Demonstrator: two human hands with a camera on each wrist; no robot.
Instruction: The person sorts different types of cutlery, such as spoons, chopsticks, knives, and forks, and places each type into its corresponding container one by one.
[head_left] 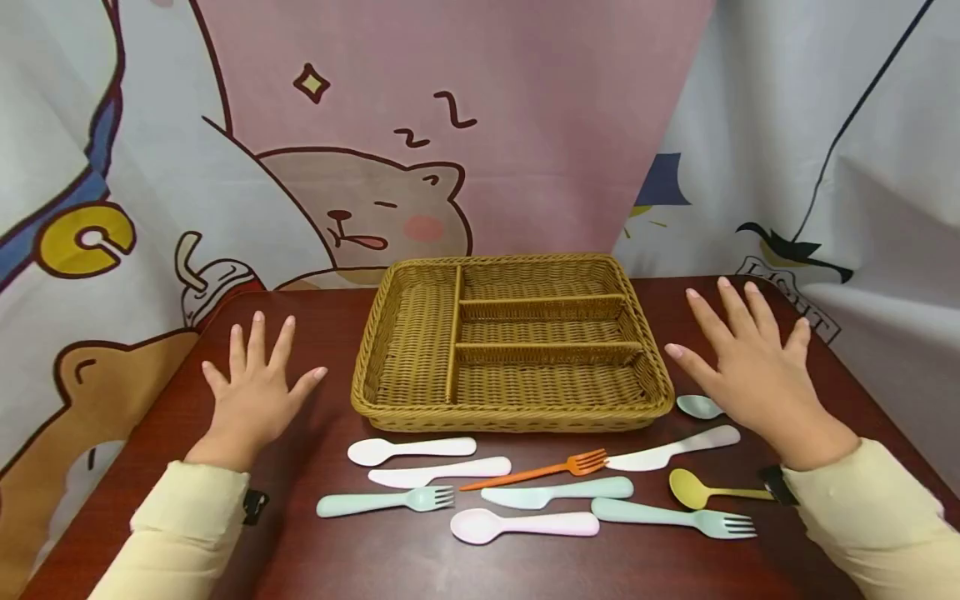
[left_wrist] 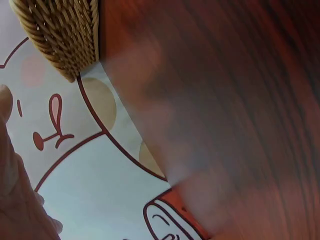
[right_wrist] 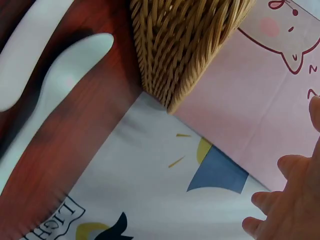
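Observation:
My left hand (head_left: 253, 398) has its fingers spread over the table, left of a woven basket (head_left: 510, 418), and holds nothing. On the basket's other side my right hand (head_left: 757, 379) is spread too, partly covering a pale green spoon (head_left: 699, 407). In front of the basket lie a white spoon (head_left: 411, 450), a white knife (head_left: 441, 472), an orange fork (head_left: 534, 471), a pale green knife (head_left: 557, 492) and a pinkish-white spoon (head_left: 525, 525). Another white knife (head_left: 672, 449), a yellow spoon (head_left: 716, 491) and two pale green forks, one left (head_left: 384, 501), one right (head_left: 675, 517), lie there as well.
Dividers split the basket into one long left compartment and three stacked right ones. Behind the dark red wooden table (head_left: 315, 558) hangs a cartoon-printed cloth (head_left: 525, 125), which also rises at both sides.

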